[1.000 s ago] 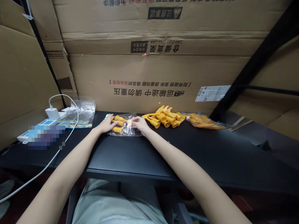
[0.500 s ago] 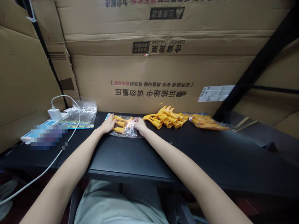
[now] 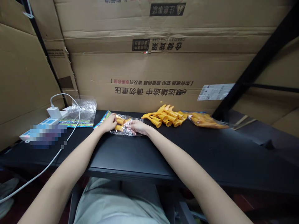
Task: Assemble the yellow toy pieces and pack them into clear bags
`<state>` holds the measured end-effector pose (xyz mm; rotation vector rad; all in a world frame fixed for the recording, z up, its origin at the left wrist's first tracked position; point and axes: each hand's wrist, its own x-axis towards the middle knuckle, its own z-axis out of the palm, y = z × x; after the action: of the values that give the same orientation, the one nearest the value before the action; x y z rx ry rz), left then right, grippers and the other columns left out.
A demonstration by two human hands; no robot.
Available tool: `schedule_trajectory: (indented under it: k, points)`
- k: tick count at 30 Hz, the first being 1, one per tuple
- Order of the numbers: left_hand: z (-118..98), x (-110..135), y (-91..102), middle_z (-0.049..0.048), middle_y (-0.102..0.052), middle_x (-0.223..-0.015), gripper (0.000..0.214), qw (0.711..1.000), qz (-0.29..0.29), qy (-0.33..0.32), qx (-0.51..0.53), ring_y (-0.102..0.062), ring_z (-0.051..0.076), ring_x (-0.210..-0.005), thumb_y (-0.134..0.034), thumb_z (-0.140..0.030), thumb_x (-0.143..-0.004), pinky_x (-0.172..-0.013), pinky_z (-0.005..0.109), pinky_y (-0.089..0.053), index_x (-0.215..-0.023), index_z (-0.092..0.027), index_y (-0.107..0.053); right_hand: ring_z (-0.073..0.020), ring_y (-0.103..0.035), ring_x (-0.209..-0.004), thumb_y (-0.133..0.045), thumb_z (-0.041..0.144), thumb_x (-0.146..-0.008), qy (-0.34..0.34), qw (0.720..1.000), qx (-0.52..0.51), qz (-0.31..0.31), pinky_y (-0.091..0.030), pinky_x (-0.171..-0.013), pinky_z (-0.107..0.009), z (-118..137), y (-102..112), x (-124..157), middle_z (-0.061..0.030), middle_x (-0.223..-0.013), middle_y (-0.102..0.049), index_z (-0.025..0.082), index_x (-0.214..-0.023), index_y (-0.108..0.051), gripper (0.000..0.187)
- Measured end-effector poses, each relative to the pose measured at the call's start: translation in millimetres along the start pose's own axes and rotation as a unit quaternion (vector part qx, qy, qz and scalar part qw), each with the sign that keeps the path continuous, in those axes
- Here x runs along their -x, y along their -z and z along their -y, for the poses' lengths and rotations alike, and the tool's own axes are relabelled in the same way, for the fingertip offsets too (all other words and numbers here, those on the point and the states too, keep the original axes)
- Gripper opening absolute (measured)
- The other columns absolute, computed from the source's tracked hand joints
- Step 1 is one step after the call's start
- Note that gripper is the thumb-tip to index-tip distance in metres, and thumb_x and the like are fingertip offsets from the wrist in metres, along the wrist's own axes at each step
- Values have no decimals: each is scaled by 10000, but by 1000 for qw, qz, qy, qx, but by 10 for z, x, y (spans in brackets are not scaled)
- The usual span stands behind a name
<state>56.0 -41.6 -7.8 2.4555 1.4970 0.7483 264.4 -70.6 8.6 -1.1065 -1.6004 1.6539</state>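
Observation:
A clear plastic bag [image 3: 121, 133] with a colourful header strip lies on the black table, several yellow-orange plastic pieces [image 3: 120, 121] inside it. These pieces have hollow, flared ends; their exact kind I cannot tell. My left hand [image 3: 109, 123] grips the bag near its header end, fingers bent over the film. At the opposite end, my right hand [image 3: 138, 127] has its fingers closed on the bag and the pieces under the film. Just beyond my right hand is a loose pile of the same yellow-orange pieces [image 3: 169, 116]. Parts of the bag are hidden under both hands.
A filled bag [image 3: 206, 120] of similar pieces lies at the right. On the left are a flat clear bag [image 3: 85, 112], a white power strip [image 3: 28, 134] with a charger [image 3: 54, 112], and a white cable [image 3: 46, 168]. A cardboard wall [image 3: 144, 70] stands behind the table.
The bag's colourful header strip now shows further out left of my left hand. My right hand has turned and shifted slightly lower on the bag, its fingers pointing left.

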Motion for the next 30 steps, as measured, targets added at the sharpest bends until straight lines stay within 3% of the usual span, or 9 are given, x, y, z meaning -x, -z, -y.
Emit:
schedule_trajectory:
  k: [5, 9, 17, 21, 26, 30]
  points:
    - [31, -16, -22, 115, -530, -1274, 156, 1000, 7, -26, 8, -333, 233, -1354, -400, -155, -711, -1113, 424, -316, -824, -196, -500, -59, -349, -301, -542, 124, -790, -23, 1000, 16, -13, -237, -296, -181, 71, -43, 49, 39, -516, -575, 120, -1013, -628, 239]
    - [45, -21, -35, 127, -465, -1363, 161, 999, 10, -34, -2, -318, 241, -1363, -405, -148, -707, -1123, 438, -297, -828, -188, -503, -49, -322, -298, -519, 128, -816, -26, 999, 23, -15, -213, -288, -177, 75, -63, 45, 52, -536, -568, 136, -1002, -624, 214]
    - [34, -9, -43, 138, -367, -1456, 151, 999, 30, -14, -5, -244, 248, -1402, -386, -143, -743, -1141, 443, -246, -842, -179, -494, -53, -442, -362, -610, 111, -797, -17, 1000, -3, -21, -389, -358, -171, 44, -58, 15, 27, -611, -603, 141, -903, -603, 110]
    - [29, -16, -30, 127, -393, -1438, 159, 999, 34, -15, -2, -255, 228, -1399, -360, -147, -769, -1136, 440, -260, -849, -185, -491, -63, -453, -375, -591, 137, -828, -17, 1000, 21, 2, -402, -372, -166, 58, -47, 28, 38, -546, -565, 141, -879, -619, 58]
    - [19, -19, -27, 120, -448, -1390, 149, 999, 35, -12, -7, -285, 222, -1384, -345, -186, -807, -1125, 464, -269, -845, -196, -489, -41, -436, -423, -561, 138, -846, -13, 997, 30, 71, -402, -404, -149, 95, -39, 57, -6, -758, -670, 146, -948, -653, 138]
    - [32, -25, -53, 131, -441, -1395, 137, 999, 33, -6, -10, -279, 220, -1388, -351, -189, -810, -1122, 460, -272, -831, -195, -486, -41, -421, -430, -612, 185, -822, -25, 995, 50, 83, -384, -416, -148, 91, -19, 39, -18, -735, -669, 135, -974, -667, 168]
